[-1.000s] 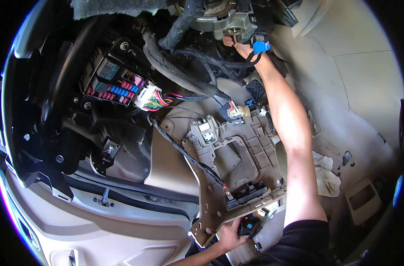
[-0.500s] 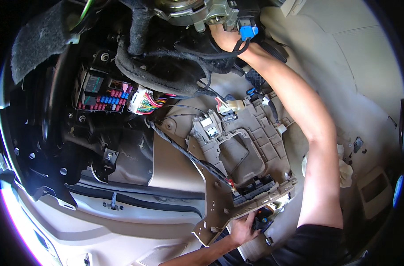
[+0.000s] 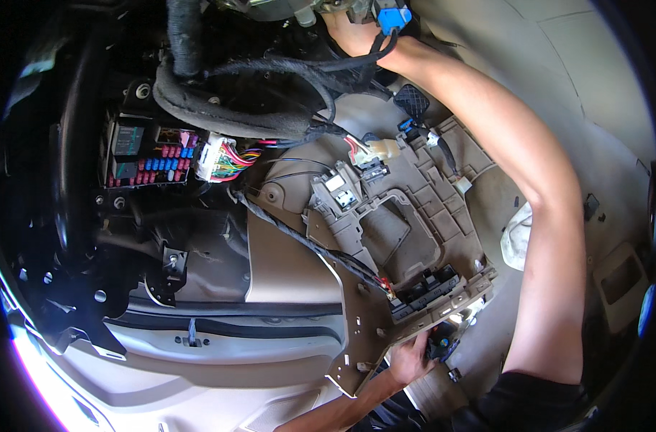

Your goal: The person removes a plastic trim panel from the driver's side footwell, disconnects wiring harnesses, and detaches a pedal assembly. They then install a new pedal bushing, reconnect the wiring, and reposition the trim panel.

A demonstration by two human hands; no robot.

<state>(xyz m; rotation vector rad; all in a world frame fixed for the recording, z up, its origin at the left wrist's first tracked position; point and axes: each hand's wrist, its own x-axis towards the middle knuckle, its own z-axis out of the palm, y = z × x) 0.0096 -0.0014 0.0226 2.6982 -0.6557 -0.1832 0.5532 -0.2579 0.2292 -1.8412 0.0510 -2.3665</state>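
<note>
A beige plastic trim panel [image 3: 371,317], with a rectangular opening and several connectors on its back, hangs tilted below the dashboard. My left hand [image 3: 412,360] is closed at its lower edge, with some fingertips hidden. Right beside those fingers sits a black part [image 3: 443,344] on the panel's underside. My right hand [image 3: 353,32] reaches up among the cables under a metal assembly [image 3: 270,7] at the top; its fingers are hidden there. Close to that wrist hangs a blue connector [image 3: 393,20] on black cable. A dark wire harness [image 3: 306,245] runs to the panel.
At left, a fuse box [image 3: 151,158] has a white plug [image 3: 216,157] with many coloured wires. A thick wrapped harness [image 3: 227,119] crosses above it. A black pedal [image 3: 412,101] lies beyond the panel. A crumpled white item [image 3: 516,237] lies on the floor beside my right arm.
The view has shifted, so the metal assembly and fuse box sit higher and farther left. The panel and my left hand appear slightly farther right. My right hand stays up among the cables.
</note>
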